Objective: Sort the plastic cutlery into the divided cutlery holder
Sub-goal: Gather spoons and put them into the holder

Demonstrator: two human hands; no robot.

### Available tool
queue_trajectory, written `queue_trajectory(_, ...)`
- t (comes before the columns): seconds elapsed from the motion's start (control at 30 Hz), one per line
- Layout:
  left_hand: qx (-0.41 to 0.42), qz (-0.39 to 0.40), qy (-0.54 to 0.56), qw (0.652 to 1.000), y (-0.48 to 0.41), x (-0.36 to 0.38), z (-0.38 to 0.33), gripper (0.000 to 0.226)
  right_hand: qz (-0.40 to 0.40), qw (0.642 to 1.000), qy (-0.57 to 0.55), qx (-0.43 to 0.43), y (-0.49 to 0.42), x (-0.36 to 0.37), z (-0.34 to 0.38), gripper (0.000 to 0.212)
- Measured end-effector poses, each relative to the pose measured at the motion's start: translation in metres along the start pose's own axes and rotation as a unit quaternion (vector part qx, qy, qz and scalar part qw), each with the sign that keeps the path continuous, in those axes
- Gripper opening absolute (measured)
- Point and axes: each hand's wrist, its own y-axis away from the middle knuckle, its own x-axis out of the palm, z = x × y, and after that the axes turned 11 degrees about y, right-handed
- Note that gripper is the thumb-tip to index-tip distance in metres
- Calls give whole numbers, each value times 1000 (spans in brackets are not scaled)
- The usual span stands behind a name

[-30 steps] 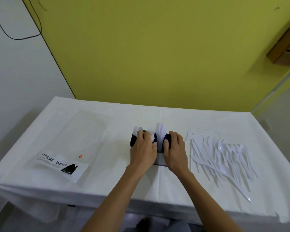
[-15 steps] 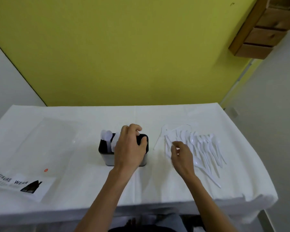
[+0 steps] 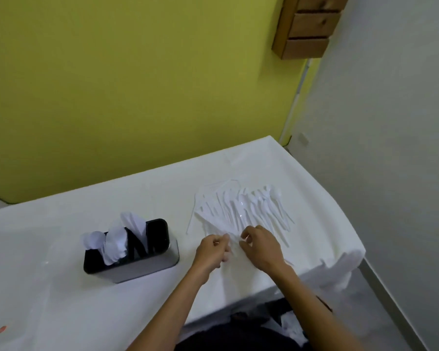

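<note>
The divided cutlery holder (image 3: 147, 268), black on top with a grey body, stands on the white table left of centre. Several white plastic spoons (image 3: 114, 243) stick up from its left compartments, and the right compartment looks dark. A fanned pile of white plastic cutlery (image 3: 243, 210) lies to its right. My left hand (image 3: 212, 253) and my right hand (image 3: 262, 247) are side by side at the pile's near edge. The curled fingers of each pinch the handle ends of white pieces. Blur hides which pieces they are.
The white tablecloth (image 3: 61, 287) hangs over the right edge (image 3: 350, 254), close to the pile. A clear plastic bag with a red dot (image 3: 1, 329) lies at the near left. A wooden drawer unit (image 3: 309, 26) hangs on the wall above.
My left hand has left the holder and moved right to the pile, beside my right hand. The camera has swung right and tilted, so the holder now appears further left.
</note>
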Motion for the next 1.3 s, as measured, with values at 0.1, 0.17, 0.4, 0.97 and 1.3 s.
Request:
queue_trajectory(0.1, 1, -13, -3, 1000, -11, 12, 0, 32, -3, 1000, -22, 4, 9, 4, -4, 23)
queue_trajectory(0.17, 7, -36, -33, 999, -17, 18, 0, 37, -15, 999, -29, 28, 9, 2, -15, 23)
queue_trajectory(0.4, 20, -29, -58, 998, -31, 40, -15, 20, 53, 995, 63, 61, -1, -19, -66, 18)
queue_trajectory(0.97, 87, -67, 64, 992, -80, 26, -45, 28, 36, 998, 55, 6, -62, -27, -40, 23)
queue_trajectory(1.3, 2, -39, 211, 977, -82, 41, -53, 22, -1, 988, 152, 2, -56, -20, -32, 20)
